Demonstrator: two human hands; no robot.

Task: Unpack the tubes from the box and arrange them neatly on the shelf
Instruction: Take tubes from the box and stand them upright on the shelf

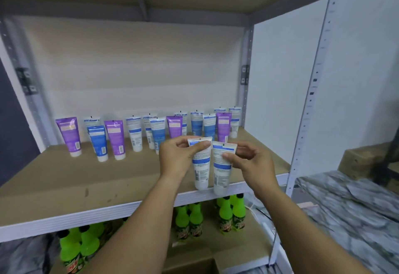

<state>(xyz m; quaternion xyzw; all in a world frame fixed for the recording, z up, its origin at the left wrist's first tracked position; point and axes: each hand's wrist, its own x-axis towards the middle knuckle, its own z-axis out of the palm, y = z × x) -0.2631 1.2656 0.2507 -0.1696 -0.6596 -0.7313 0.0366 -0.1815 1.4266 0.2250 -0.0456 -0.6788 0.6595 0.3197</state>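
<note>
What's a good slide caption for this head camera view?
Left hand and right hand each hold a white tube over the shelf, where other tubes stand.

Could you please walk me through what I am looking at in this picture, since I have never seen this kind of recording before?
There is no machine here: a person wears a wide-angle camera on the head, so this single picture looks forward and down at their own two bare hands.

The left hand grips one white tube with blue bands, and the right hand grips a second, similar tube. Both tubes are held cap down, side by side, above the front edge of the brown shelf.

Further back on that shelf, other tubes already stand cap down in a loose row: purple ones such as the leftmost purple tube, blue ones and white ones.

On the level below stand green bottles. At the bottom edge, part of a cardboard box shows.
</note>
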